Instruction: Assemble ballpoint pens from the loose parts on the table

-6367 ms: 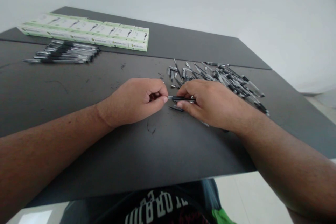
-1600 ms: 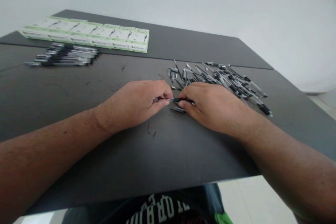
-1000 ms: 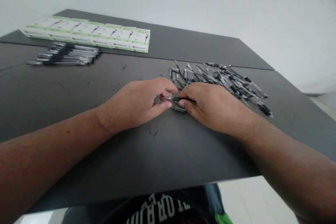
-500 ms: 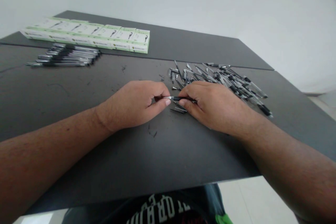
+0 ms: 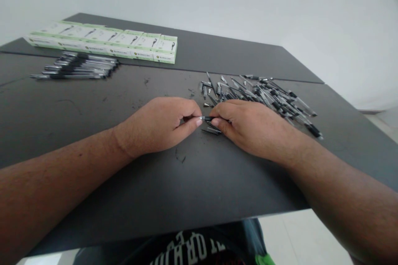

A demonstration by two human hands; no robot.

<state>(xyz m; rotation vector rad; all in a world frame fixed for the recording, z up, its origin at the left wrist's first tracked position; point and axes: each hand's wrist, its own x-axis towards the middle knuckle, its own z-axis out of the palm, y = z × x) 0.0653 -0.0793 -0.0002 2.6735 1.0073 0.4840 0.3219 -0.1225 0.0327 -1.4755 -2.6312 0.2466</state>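
Observation:
Between my hands is a pen [image 5: 206, 119] with a black grip and a silvery tip, held level just over the table. My left hand [image 5: 168, 122] pinches the tip end between thumb and forefinger. Closed on the black grip, my right hand [image 5: 251, 126] covers much of the pen. Just beyond my right hand lies a loose heap of pen parts [image 5: 280, 97], with clear barrels, black grips and small tips. A few thin black pieces [image 5: 212, 131] rest on the table below the pen.
At the far left, a row of green-and-white boxes [image 5: 124, 43] stands on the dark table [image 5: 174, 190]. In front of them lies a bundle of pens [image 5: 77, 66] side by side. Dark marks and scraps spot the tabletop. The wall rises behind.
My right hand has shifted slightly down and closer to my left, so less of the pen's black grip shows between my fingers. Everything on the table stays put.

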